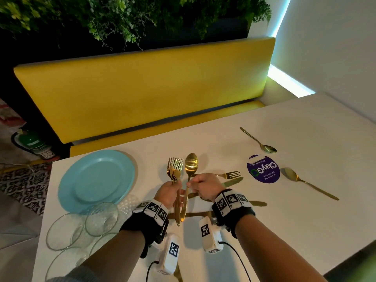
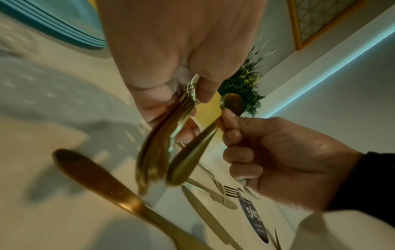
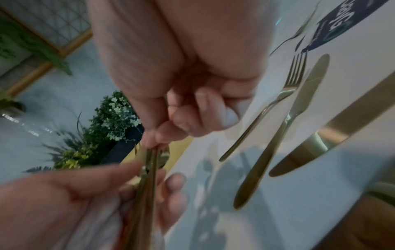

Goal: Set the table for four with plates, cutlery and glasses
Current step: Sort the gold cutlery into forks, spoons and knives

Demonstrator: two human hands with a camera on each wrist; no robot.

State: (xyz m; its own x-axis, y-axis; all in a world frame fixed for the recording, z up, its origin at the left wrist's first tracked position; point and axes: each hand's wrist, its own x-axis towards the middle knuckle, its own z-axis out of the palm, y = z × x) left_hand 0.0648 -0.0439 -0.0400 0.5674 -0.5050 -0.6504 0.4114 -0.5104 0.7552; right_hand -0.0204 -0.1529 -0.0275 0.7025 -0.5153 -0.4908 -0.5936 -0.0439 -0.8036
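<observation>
My left hand (image 1: 169,190) grips a bunch of gold forks (image 1: 175,169) upright above the white table (image 1: 284,200). Beside it my right hand (image 1: 200,185) pinches the neck of a gold spoon (image 1: 191,164), whose handle hangs next to the fork handles. In the left wrist view the spoon (image 2: 192,152) and the forks (image 2: 158,148) hang side by side, with the right hand (image 2: 278,159) at the right. A stack of light blue plates (image 1: 95,180) lies at the left. Several clear glass bowls (image 1: 81,226) stand at the near left corner.
On the table lie a gold fork (image 1: 230,175), a knife (image 1: 232,182), more knives (image 1: 257,203) under my wrists, and two spoons (image 1: 266,147) (image 1: 305,181) at the right. A purple round sticker (image 1: 263,169) is between them. A yellow bench (image 1: 142,94) runs behind the table.
</observation>
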